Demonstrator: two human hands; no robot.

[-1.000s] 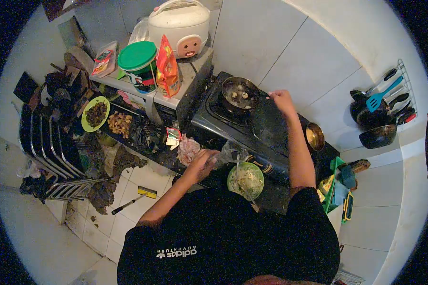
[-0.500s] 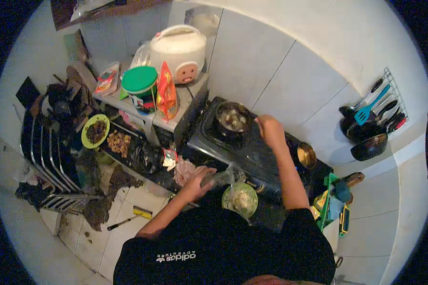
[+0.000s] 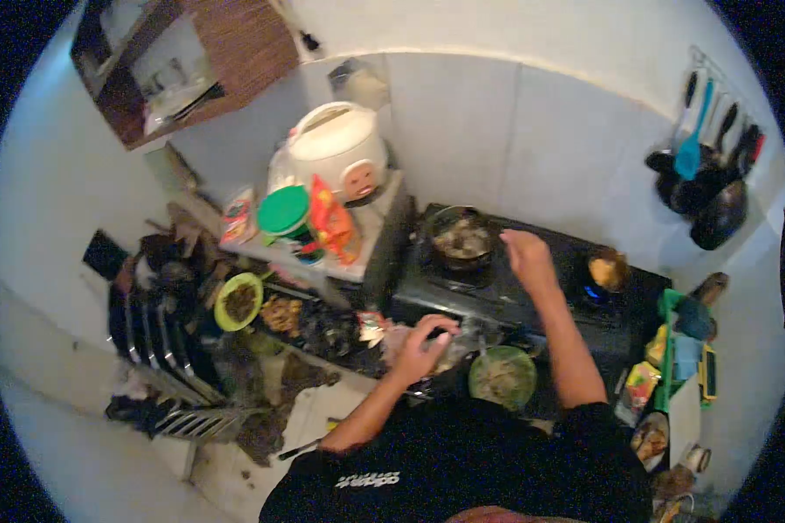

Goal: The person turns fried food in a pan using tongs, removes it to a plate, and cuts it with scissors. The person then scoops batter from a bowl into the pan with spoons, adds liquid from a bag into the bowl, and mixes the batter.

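Silver metal bars of a rack (image 3: 153, 349) stand at the left of the frame, with dark, cluttered items behind them. To their right, a yellow-green plate (image 3: 239, 302) holds dark food, and brown pieces (image 3: 281, 315) lie just beside it. Above these, on a pale raised surface (image 3: 379, 213), sit a green-lidded tub (image 3: 285, 212), an orange packet (image 3: 333, 225) and a white rice cooker (image 3: 336, 148). A small red and white packet (image 3: 372, 328) lies lower down, near the middle of the frame.

Next comes the left hand (image 3: 423, 349), its fingers bent and the thumb apart from them, beside crumpled clear plastic (image 3: 473, 334); blur hides whether it grips any of it. Above, a dark pan (image 3: 460, 238) with pale pieces inside sits on the black stove (image 3: 545, 301). Below the pan, near the person's shirt, is a green bowl (image 3: 502, 377) of pale mixture. The right hand (image 3: 529, 260) is over the stove, fingers bent, the tips close to the pan's right rim; whether they grasp anything cannot be told.

Farther right, a blue flame (image 3: 594, 290) shows under a smaller pan (image 3: 608, 268). A turquoise spatula (image 3: 689, 157) hangs with dark utensils at upper right, above a green basket (image 3: 669, 349).
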